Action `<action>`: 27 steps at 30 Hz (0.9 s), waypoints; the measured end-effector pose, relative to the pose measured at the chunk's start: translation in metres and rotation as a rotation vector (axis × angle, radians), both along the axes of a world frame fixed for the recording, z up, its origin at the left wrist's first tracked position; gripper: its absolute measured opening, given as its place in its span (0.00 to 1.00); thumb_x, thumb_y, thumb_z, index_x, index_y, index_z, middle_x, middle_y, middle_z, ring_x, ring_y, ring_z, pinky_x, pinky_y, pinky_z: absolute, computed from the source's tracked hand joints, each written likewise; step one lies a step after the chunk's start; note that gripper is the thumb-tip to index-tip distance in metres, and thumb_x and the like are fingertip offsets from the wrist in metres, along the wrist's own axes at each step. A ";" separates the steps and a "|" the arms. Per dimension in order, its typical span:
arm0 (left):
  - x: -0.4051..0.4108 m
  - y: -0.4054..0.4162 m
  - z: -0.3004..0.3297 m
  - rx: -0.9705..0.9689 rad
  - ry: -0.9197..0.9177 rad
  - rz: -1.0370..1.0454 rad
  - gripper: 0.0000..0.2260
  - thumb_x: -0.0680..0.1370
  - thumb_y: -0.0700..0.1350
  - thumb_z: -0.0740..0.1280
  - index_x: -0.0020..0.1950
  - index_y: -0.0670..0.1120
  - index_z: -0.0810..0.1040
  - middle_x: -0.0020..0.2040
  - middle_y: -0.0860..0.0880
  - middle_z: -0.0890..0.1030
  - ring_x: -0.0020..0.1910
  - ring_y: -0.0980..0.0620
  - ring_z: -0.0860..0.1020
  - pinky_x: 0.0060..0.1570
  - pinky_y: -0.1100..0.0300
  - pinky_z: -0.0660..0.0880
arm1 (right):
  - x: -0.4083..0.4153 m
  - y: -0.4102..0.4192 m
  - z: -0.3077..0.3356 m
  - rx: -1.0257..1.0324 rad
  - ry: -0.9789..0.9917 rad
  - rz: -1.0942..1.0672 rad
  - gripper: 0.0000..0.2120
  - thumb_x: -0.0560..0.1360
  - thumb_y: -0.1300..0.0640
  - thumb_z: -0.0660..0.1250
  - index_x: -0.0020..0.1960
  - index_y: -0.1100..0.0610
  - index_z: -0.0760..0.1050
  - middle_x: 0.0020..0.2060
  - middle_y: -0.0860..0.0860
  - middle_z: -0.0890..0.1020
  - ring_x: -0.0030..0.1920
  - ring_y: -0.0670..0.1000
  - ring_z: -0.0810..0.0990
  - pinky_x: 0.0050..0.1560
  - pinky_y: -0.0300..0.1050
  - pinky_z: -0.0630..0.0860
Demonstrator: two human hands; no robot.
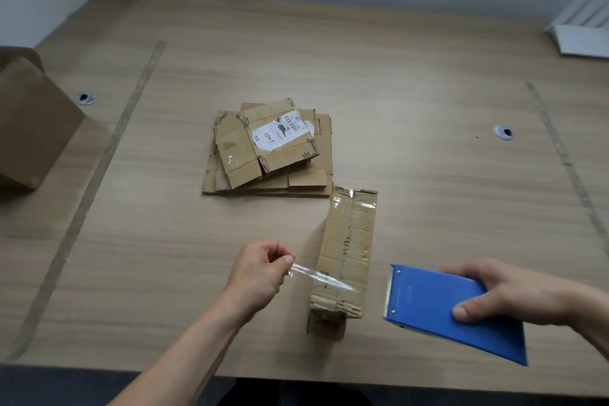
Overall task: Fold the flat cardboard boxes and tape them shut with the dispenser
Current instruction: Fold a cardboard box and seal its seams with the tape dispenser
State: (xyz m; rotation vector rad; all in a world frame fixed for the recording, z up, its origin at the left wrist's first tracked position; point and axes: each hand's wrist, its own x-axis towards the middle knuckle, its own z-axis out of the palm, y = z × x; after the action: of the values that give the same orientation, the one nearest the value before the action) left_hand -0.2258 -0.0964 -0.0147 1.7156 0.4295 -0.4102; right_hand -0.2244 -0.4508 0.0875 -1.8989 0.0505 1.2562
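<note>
step in hand: taping. one folded box point(346, 260) stands on the table point(164, 241), long and narrow, near the front edge, just in front of the stack point(268, 148) of flat boxes at mid-table. old clear tape shows on its far end.

left hand point(260, 273): fingers curled, thumb and forefinger pinching the free end of a clear tape strip point(316, 278). the strip runs from the pinch rightward across the near part of the box top. cannot tell whether it is pressed down there or only lying over it.

right hand point(507, 293): wrapped round the blue dispenser point(441, 310), thumb on the near face, fingers over the far edge. dispenser held off the table, just right of the box, toothed blade facing the box. the strip's right end fades out on the box top; no tape visible spanning the gap to the blade, so whether it is already cut i cannot say.

judgement: first box is mid-seal; stack untouched, so the task is early.

next move, as i read it: lay the pinched end down the left side of the box and rub it flat, keeping the strip taut so it does not wrinkle or stick to itself. if tape is uncut, tilt the blade to sever it.

elsewhere: large brown box point(29, 122) at left edge of table.
</note>
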 end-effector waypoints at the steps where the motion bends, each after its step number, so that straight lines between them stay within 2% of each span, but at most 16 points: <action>1: -0.001 -0.001 0.000 -0.004 0.004 -0.009 0.13 0.77 0.32 0.66 0.35 0.44 0.78 0.26 0.49 0.74 0.26 0.51 0.68 0.29 0.60 0.65 | 0.000 0.001 0.000 -0.011 -0.002 0.009 0.25 0.66 0.46 0.78 0.63 0.46 0.81 0.55 0.55 0.86 0.56 0.59 0.84 0.62 0.59 0.77; 4: -0.004 -0.001 -0.004 0.009 0.010 -0.027 0.13 0.77 0.31 0.66 0.35 0.44 0.77 0.26 0.49 0.74 0.25 0.52 0.69 0.29 0.59 0.66 | -0.001 0.005 0.003 -0.041 -0.004 0.022 0.23 0.66 0.48 0.77 0.61 0.49 0.82 0.53 0.53 0.86 0.54 0.56 0.85 0.55 0.49 0.81; 7: -0.007 -0.002 -0.009 0.025 0.022 -0.043 0.13 0.77 0.32 0.66 0.35 0.44 0.77 0.27 0.50 0.75 0.26 0.52 0.69 0.29 0.59 0.67 | -0.003 0.010 0.005 -0.086 -0.016 0.041 0.23 0.67 0.49 0.77 0.60 0.49 0.82 0.51 0.50 0.87 0.51 0.51 0.86 0.50 0.41 0.79; 9: -0.009 -0.003 -0.012 0.064 0.027 -0.059 0.12 0.77 0.33 0.67 0.35 0.46 0.78 0.27 0.50 0.76 0.26 0.53 0.70 0.30 0.59 0.68 | -0.003 0.016 0.006 -0.128 -0.030 0.063 0.22 0.66 0.48 0.76 0.60 0.47 0.82 0.49 0.47 0.87 0.50 0.49 0.86 0.51 0.42 0.79; 12: -0.012 -0.003 -0.022 0.134 0.032 -0.094 0.12 0.77 0.36 0.68 0.35 0.48 0.78 0.28 0.52 0.78 0.27 0.54 0.72 0.32 0.57 0.71 | -0.005 0.028 -0.001 -0.209 -0.044 0.091 0.22 0.66 0.45 0.75 0.59 0.43 0.81 0.50 0.45 0.87 0.51 0.48 0.86 0.59 0.51 0.80; 15: -0.017 -0.016 -0.029 0.242 0.029 -0.107 0.12 0.77 0.38 0.69 0.35 0.49 0.78 0.29 0.55 0.78 0.29 0.56 0.73 0.35 0.59 0.72 | -0.005 0.041 -0.007 -0.232 -0.037 0.087 0.21 0.65 0.44 0.75 0.57 0.41 0.82 0.50 0.45 0.87 0.50 0.49 0.86 0.60 0.56 0.80; 19: -0.022 -0.042 -0.023 0.336 -0.024 -0.103 0.09 0.77 0.39 0.69 0.39 0.50 0.78 0.39 0.52 0.82 0.40 0.54 0.79 0.42 0.64 0.71 | 0.002 0.050 -0.005 -0.302 -0.038 0.112 0.22 0.63 0.42 0.74 0.57 0.41 0.82 0.47 0.43 0.87 0.48 0.46 0.86 0.58 0.51 0.81; 21: -0.022 -0.048 -0.023 0.348 0.011 -0.104 0.08 0.77 0.40 0.69 0.39 0.50 0.79 0.41 0.51 0.83 0.44 0.51 0.80 0.46 0.61 0.75 | 0.007 0.054 -0.002 -0.351 -0.039 0.142 0.22 0.62 0.42 0.74 0.56 0.41 0.82 0.46 0.42 0.87 0.47 0.45 0.85 0.56 0.48 0.81; 23: -0.019 -0.046 -0.026 0.305 0.080 -0.096 0.06 0.76 0.41 0.70 0.39 0.49 0.79 0.40 0.49 0.83 0.43 0.46 0.82 0.48 0.53 0.79 | 0.012 0.056 0.000 -0.385 -0.042 0.164 0.21 0.63 0.42 0.74 0.55 0.43 0.82 0.46 0.42 0.87 0.48 0.44 0.85 0.55 0.46 0.81; 25: -0.014 -0.038 -0.024 0.297 0.137 -0.123 0.04 0.74 0.45 0.73 0.46 0.49 0.79 0.42 0.48 0.83 0.42 0.45 0.82 0.48 0.49 0.80 | 0.015 0.058 0.002 -0.408 -0.043 0.188 0.19 0.65 0.44 0.74 0.55 0.45 0.82 0.47 0.43 0.87 0.48 0.45 0.85 0.55 0.46 0.81; 27: -0.015 -0.031 -0.017 0.429 0.107 -0.204 0.17 0.74 0.47 0.73 0.61 0.50 0.75 0.54 0.48 0.81 0.53 0.48 0.80 0.56 0.56 0.76 | 0.017 0.060 0.002 -0.416 -0.048 0.203 0.18 0.66 0.45 0.74 0.56 0.45 0.83 0.47 0.43 0.87 0.48 0.45 0.85 0.54 0.45 0.81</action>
State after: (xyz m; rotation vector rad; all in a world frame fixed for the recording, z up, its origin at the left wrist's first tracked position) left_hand -0.2404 -0.1274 -0.0320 2.1713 0.4433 -0.5918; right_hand -0.2078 -0.3910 0.0896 -2.3383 0.1026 1.4173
